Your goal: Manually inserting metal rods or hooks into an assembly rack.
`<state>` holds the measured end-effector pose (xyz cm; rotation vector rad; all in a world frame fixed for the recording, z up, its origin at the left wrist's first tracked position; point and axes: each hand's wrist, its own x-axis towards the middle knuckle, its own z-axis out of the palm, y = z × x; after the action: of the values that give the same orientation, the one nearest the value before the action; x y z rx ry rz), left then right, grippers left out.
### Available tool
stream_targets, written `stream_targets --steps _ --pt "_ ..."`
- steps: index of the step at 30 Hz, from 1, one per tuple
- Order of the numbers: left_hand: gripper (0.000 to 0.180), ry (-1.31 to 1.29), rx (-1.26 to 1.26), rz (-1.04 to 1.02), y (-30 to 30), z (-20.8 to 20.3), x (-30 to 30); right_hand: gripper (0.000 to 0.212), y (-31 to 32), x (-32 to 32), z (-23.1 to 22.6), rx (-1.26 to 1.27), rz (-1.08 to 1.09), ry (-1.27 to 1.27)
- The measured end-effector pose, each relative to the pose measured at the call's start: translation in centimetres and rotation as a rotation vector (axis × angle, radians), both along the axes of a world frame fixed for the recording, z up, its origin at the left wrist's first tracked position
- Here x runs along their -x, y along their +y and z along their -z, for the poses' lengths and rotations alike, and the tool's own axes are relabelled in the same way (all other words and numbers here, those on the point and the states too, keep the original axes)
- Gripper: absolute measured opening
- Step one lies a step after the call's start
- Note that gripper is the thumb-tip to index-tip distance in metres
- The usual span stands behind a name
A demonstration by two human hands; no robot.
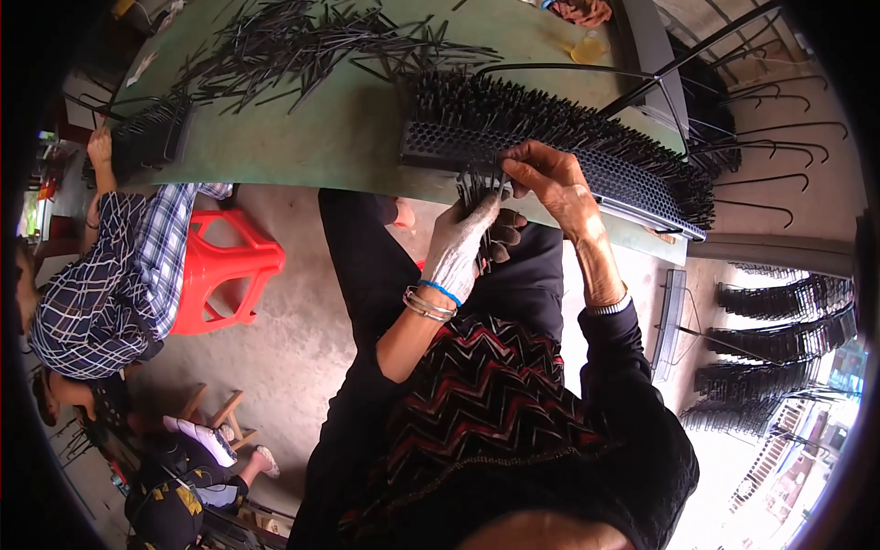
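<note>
My left hand (458,246), in a white glove with dark fingertips, grips a small bundle of thin black sticks (473,188) at the table's front edge. My bare right hand (557,183) has thumb and forefinger pinched together at the bundle's upper end, apparently on one stick. Just beyond both hands lies a long black perforated rack (458,142), its honeycomb of holes along the near side. Many black sticks (541,110) stand packed in it. A bent black wire frame (568,68) arches over the rack.
Loose black sticks (302,46) are heaped on the green table (275,147). A yellowish cup (588,48) stands at the back. Hooked wires (779,147) jut out on the right, above more filled racks (779,302). Left, a plaid-shirted person (87,302) works beside a red stool (252,261).
</note>
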<state>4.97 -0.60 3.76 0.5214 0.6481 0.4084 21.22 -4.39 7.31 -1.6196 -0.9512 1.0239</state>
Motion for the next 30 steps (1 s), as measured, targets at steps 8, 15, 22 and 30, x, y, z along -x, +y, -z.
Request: stream_targets --steps 8,15,22,30 --pt "0.024 0.035 0.038 -0.024 0.2 0.9 0.1 0.013 0.0 -0.4 0.0 -0.106 0.092 0.052" --pt "0.023 0.123 0.093 -0.095 0.8 0.3 -0.4 0.010 1.8 -0.3 -0.8 -0.436 0.435 -0.348" --pt "0.018 0.098 0.117 -0.073 0.6 1.0 -0.8 0.007 3.5 -0.1 0.5 -0.381 0.396 -0.749" --pt "0.021 0.105 0.118 -0.081 0.6 -0.2 -0.2 0.018 3.7 0.2 1.5 -0.316 0.257 -1.161"
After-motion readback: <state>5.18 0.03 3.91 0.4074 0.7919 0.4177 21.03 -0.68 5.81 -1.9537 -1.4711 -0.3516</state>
